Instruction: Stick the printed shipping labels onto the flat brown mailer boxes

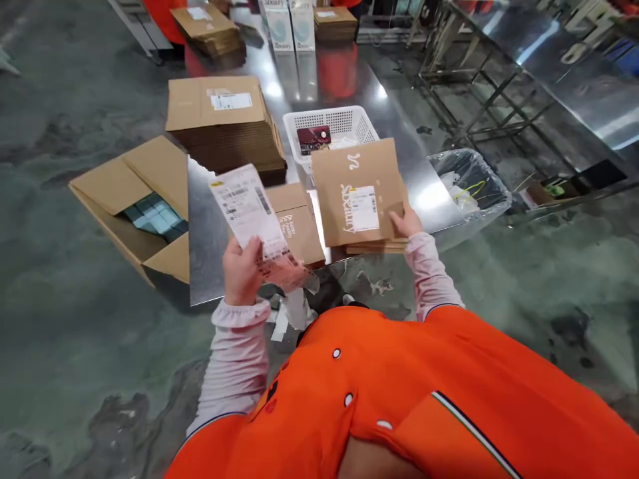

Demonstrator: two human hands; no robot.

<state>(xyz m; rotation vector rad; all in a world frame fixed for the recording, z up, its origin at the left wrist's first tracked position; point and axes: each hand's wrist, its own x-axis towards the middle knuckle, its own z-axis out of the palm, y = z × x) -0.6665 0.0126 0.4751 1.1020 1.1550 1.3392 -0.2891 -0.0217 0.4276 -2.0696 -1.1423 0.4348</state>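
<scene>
My left hand (243, 269) is closed on a strip of printed shipping labels (247, 206), its thumb on top and the lower end curling to the right. Behind the strip lies a brown carton (299, 229) with white lettering, partly covered. With my right hand (407, 219) I grip the right edge of a flat cardboard box (332, 173), thumb on its face. It is tilted and carries a white label (365, 209) beside white printing. More flat cardboard (377, 247) lies under it at the table's near edge.
A white plastic basket (329, 114) with a dark red item stands behind. Left of it is a tall stack of flat cartons (214, 103). An open carton (140, 159) with blue-green boxes stands left of the metal table (207, 266). A lined bin (472, 183) is at right.
</scene>
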